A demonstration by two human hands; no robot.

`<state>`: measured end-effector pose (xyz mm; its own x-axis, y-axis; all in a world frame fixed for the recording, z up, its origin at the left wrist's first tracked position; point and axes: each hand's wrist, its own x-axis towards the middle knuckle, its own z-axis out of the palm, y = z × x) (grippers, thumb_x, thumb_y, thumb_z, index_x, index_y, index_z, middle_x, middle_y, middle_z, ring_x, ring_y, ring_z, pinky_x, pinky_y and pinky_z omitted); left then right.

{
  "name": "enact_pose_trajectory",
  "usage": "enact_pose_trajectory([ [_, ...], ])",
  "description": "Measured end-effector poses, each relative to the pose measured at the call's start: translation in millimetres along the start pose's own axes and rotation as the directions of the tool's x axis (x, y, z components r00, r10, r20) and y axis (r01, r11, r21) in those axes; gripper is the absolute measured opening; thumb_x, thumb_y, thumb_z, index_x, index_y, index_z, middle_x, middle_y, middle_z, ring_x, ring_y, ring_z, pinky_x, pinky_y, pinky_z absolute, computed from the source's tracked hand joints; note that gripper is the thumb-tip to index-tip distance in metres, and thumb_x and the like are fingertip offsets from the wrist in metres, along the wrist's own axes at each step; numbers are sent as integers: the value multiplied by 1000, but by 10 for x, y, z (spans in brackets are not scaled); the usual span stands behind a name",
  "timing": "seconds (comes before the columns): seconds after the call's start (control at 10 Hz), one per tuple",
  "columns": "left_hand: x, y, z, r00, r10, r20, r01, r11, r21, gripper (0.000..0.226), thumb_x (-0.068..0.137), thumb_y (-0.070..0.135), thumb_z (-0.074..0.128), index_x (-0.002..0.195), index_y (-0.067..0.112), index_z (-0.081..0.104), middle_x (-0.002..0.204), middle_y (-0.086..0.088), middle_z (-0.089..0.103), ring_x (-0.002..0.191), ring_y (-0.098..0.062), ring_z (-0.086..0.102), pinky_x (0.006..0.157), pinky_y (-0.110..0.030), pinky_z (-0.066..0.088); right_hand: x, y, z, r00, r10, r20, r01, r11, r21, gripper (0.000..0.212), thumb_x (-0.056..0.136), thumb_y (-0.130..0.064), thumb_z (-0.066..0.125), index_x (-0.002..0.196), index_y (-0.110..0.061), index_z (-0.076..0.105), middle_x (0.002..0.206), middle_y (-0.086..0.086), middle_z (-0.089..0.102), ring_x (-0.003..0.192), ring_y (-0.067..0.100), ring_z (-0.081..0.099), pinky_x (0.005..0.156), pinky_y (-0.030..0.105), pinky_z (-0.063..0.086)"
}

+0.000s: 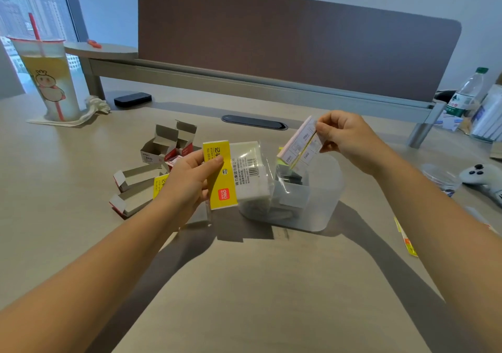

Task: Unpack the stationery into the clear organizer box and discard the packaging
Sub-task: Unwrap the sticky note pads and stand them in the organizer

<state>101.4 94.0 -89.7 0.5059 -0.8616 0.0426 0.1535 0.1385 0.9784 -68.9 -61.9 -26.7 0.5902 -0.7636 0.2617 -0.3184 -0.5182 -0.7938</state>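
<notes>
Left hand [190, 181] grips the clear plastic wrapper [244, 173] by its yellow header card, thumb on top, held just left of the clear organizer box [323, 206]. Right hand [345, 138] pinches a sticky-note pad [301, 146], tilted, above the box's far side. Box sits mid-desk [258, 284] with dark clips inside. Empty cardboard boxes [152, 168] lie left. Drink cup [51, 81] far left, water bottle [467, 94] far right.

Both forearms reach forward, left hand [190, 179] gripping (thumb on top), right hand [343, 138] raised, fingertips pinching.
</notes>
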Motion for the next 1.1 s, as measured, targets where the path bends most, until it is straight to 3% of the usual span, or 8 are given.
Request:
enact_pose_trajectory([
  [0.1, 14, -41, 1, 1000, -14, -15, 14, 1000, -5, 16, 91, 16, 44, 86, 21, 58, 83, 3, 66, 58, -3, 68, 49, -19, 55, 50, 29, 34, 996, 22, 87, -15, 997, -76, 17, 94, -15, 39, 85, -6, 51, 77, 0, 57, 75, 14, 57, 69, 25, 51],
  [0.2, 20, -57, -5, 1000, -14, -15, 14, 1000, -6, 16, 91, 16, 44, 85, 21, 58, 82, 4, 66, 58, -3, 68, 48, -18, 55, 104, 55, 104, 995, 15, 100, 2, 986, -169, 22, 94, -15, 41, 73, -16, 48, 79, 3, 57, 79, 20, 56, 71, 26, 50],
  [0.4, 20, -55, -22, 1000, 3, -12, -3, 1000, -9, 16, 91, 16, 44, 85, 22, 58, 82, 4, 66, 58, -3, 68, 48, -18, 55, 204, 39, 130, 998, -59, -1, 57, 961, -269, 15, 93, -14, 42, 80, -12, 48, 90, 11, 57, 83, 21, 54, 80, 36, 50],
  [0.6, 32, -64, -41, 1000, -4, -10, 4, 1000, -10, 16, 90, 16, 44, 86, 22, 59, 81, 4, 67, 59, -4, 68, 49, -19, 55, 243, 65, 131, 989, -128, -70, 102, 949, -299, 11, 94, -15, 40, 86, -9, 45, 94, 8, 55, 86, 19, 53, 72, 25, 47],
  [0.7, 31, -69, -42, 1000, -1, -11, 1, 1000, -4, 16, 90, 17, 44, 86, 22, 58, 81, 4, 66, 59, -4, 68, 47, -18, 54, 258, 73, 139, 979, -172, -107, 129, 936, -327, 12, 94, -17, 40, 86, -10, 44, 99, 11, 57, 88, 20, 52, 76, 31, 49],
  [0.9, 41, -81, -50, 1000, -17, -24, 17, 1000, -10, 15, 90, 17, 44, 87, 22, 58, 84, 3, 66, 58, -4, 68, 48, -20, 55, 218, 85, 164, 980, -190, -66, 163, 942, -294, 11, 93, -18, 41, 88, -10, 47, 99, 13, 59, 91, 21, 54, 80, 33, 50],
  [1.1, 41, -88, -46, 1000, -20, -18, 20, 1000, 1, 16, 90, 17, 43, 86, 23, 58, 85, 3, 65, 58, -3, 68, 48, -19, 55, 180, 58, 55, 980, -164, -115, 150, 981, -122, 12, 94, -15, 40, 87, -8, 46, 91, 7, 55, 84, 19, 56, 71, 20, 50],
])
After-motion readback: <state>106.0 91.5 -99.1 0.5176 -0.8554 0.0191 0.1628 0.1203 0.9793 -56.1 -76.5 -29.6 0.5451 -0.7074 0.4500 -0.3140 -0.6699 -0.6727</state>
